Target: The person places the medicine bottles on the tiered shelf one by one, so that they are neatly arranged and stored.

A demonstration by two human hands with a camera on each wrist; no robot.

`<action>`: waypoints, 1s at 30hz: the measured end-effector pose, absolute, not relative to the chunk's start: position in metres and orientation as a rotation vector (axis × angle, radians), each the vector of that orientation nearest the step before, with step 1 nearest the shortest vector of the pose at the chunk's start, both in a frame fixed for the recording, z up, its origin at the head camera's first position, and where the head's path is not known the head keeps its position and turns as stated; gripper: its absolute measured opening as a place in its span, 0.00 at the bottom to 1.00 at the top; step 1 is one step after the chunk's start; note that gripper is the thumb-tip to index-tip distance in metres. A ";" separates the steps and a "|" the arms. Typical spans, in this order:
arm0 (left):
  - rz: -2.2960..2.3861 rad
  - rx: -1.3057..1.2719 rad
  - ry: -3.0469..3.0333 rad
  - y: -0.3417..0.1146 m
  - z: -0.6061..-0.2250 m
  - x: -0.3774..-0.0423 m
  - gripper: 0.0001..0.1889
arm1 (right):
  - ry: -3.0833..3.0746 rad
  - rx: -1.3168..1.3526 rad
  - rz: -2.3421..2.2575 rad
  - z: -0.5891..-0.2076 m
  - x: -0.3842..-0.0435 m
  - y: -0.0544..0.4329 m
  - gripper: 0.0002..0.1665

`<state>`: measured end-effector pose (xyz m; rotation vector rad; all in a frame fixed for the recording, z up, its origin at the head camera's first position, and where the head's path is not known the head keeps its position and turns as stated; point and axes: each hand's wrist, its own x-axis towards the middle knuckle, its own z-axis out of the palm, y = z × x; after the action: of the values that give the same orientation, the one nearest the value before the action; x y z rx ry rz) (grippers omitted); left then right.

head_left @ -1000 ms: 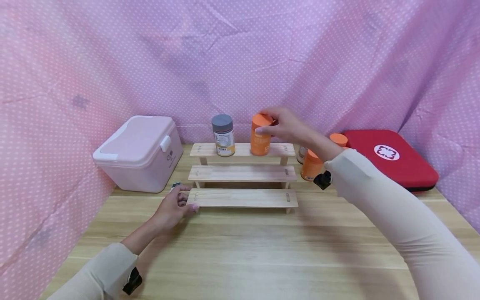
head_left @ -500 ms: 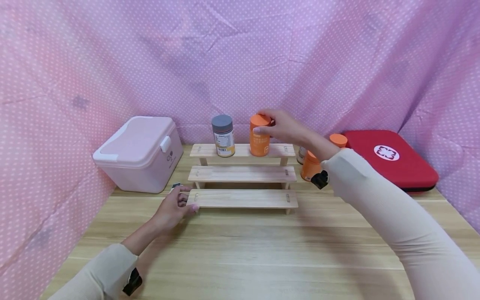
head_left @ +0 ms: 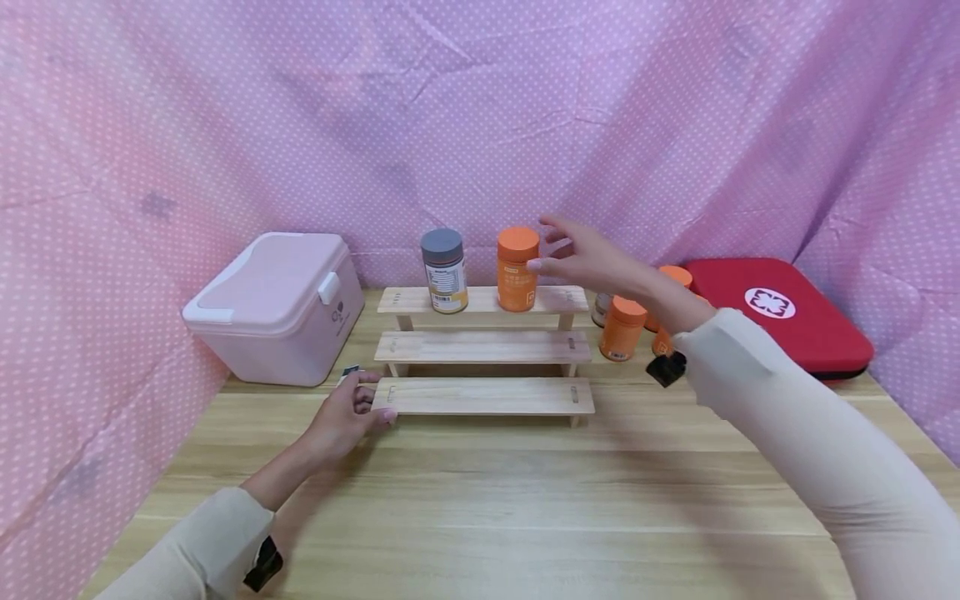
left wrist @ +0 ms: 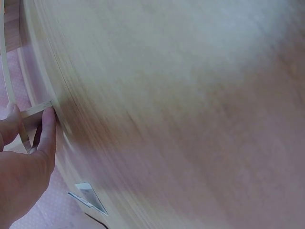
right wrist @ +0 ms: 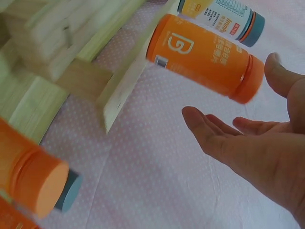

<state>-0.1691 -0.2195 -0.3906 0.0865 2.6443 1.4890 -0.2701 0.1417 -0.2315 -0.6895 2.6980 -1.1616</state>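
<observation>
An orange bottle (head_left: 517, 271) with an orange lid stands upright on the top tier of a three-step wooden rack (head_left: 483, 396). Just right of it, my right hand (head_left: 588, 254) has its fingers spread and holds nothing; the right wrist view shows a gap between fingers and bottle. To the left on the same tier stands a grey-lidded bottle (head_left: 446, 273) with a white and yellow label. My left hand (head_left: 345, 417) grips the left end of the lowest tier, thumb on the front edge. In the left wrist view its fingers (left wrist: 46, 136) pinch the rack's end piece.
Right of the rack stand several more bottles, one an orange bottle (head_left: 622, 329). Behind them lies a red case (head_left: 795, 325) with a white emblem. A pale pink box (head_left: 277, 308) sits at left. Pink dotted cloth (head_left: 480, 125) hangs behind the table (head_left: 465, 517).
My right hand has let go of the orange bottle and moved slightly right, its fingers opening. The bottle stays on the top tier. My left hand keeps its hold on the rack.
</observation>
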 end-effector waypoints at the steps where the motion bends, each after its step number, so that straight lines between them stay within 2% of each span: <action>1: 1.484 0.088 2.647 -0.219 -0.390 -0.169 0.30 | 2.709 -0.676 -1.173 -0.232 -0.265 0.148 0.47; 9: 1.490 0.066 2.635 -0.220 -0.389 -0.168 0.30 | 2.836 -0.599 -1.192 -0.238 -0.223 0.202 0.45; 16: 1.488 0.071 2.639 -0.220 -0.389 -0.167 0.31 | 2.926 -0.508 -1.156 -0.264 -0.197 0.251 0.42; 23: 1.474 0.088 2.656 -0.219 -0.389 -0.168 0.31 | 2.953 -0.461 -1.142 -0.287 -0.185 0.285 0.42; 30: 1.458 0.087 2.659 -0.219 -0.388 -0.168 0.31 | 3.001 -0.335 -1.091 -0.299 -0.187 0.307 0.44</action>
<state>-0.1680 -0.2189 -0.3884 0.0872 2.6594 1.4583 -0.1866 0.3068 -0.2994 -0.3350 3.0010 -1.0906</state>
